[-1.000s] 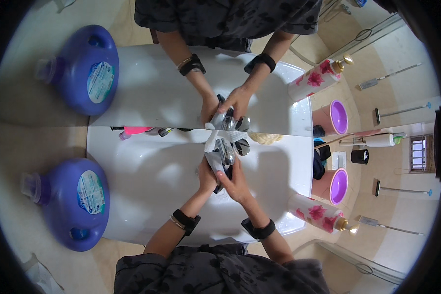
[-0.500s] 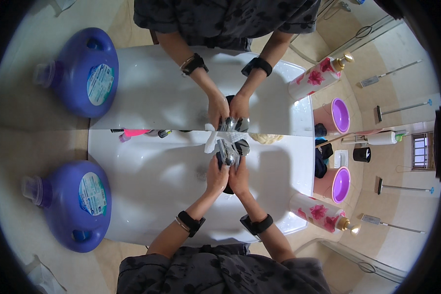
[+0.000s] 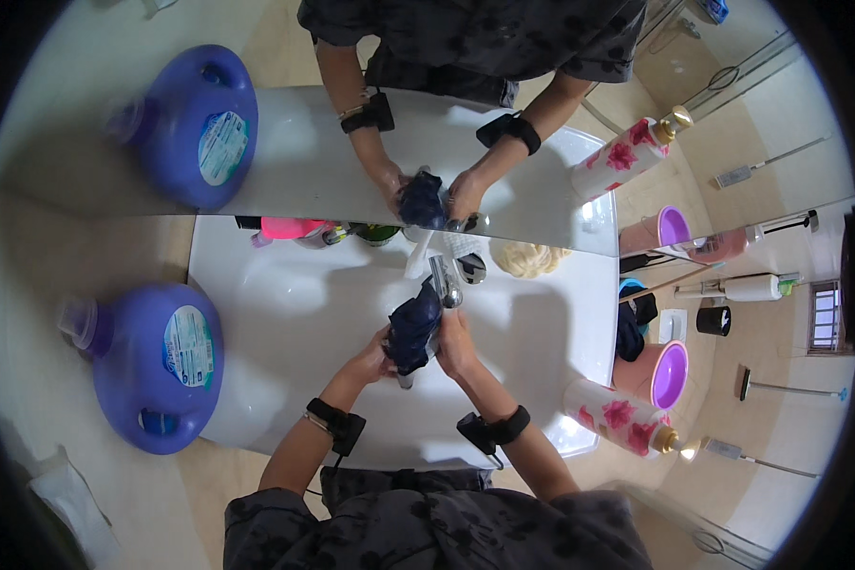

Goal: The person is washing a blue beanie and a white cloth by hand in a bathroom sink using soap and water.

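A bunched, wet-looking dark blue cloth (image 3: 414, 328) is held over the white washbasin (image 3: 527, 328), just left of and below the chrome tap (image 3: 446, 282). My left hand (image 3: 375, 361) is closed on the lower left side of the cloth. On its right side my right hand (image 3: 456, 344) grips the edge, close under the tap's end; some of its fingers are hidden. Below the cloth shows a small pale streak, which I cannot make out. The mirror repeats both hands and the cloth.
At left stands a large purple detergent bottle (image 3: 157, 366). A white flowered pump bottle (image 3: 617, 416) is on the right. Along the mirror's foot lie a cream scrunched puff (image 3: 530, 258) and a pink item (image 3: 290, 228). A pink bucket (image 3: 657, 372) stands beyond the basin's right.
Both hands were together under the tap with the dark cloth mostly covered. They have come apart, and the cloth is now lifted and bunched between them, further left.
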The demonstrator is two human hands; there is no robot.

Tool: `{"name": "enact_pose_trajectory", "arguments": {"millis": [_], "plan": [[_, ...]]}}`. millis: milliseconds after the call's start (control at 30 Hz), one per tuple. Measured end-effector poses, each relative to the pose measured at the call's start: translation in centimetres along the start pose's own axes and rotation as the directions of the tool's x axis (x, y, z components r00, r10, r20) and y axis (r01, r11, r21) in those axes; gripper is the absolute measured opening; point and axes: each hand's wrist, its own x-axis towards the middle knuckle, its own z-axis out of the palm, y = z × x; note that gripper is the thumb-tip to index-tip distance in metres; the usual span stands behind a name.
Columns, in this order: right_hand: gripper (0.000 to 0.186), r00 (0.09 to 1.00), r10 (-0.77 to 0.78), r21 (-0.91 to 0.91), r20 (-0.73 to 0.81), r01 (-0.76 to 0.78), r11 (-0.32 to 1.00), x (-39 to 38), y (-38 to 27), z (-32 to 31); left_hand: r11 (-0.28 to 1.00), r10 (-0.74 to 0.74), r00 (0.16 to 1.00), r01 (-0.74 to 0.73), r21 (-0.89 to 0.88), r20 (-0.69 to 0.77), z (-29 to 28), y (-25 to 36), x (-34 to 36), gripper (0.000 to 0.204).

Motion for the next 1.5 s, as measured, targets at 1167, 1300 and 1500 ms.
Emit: {"name": "enact_pose_trajectory", "arguments": {"millis": [1167, 1300, 1500], "plan": [[0.015, 0.954, -0.297, -0.673, -0.035, 0.197, 0.713, 1.5, -0.1, -3.3, 0.69, 0.123, 0.992, -0.075, 0.72, -0.015, 9.5, 2.5, 1.1, 0.05], [0.02, 0.93, -0.368, -0.69, 0.011, 0.273, 0.671, 1.3, 0.2, -4.2, 0.844, 0.164, 0.985, -0.109, 0.525, -0.059, 9.0, 2.1, 0.8, 0.043], [0.019, 0.923, -0.382, -0.66, -0.038, 0.264, 0.704, 0.1, -3.9, -5.7, 0.905, 0.083, 0.987, -0.015, 0.425, -0.141, 9.6, 3.5, -0.8, 0.034]]}}
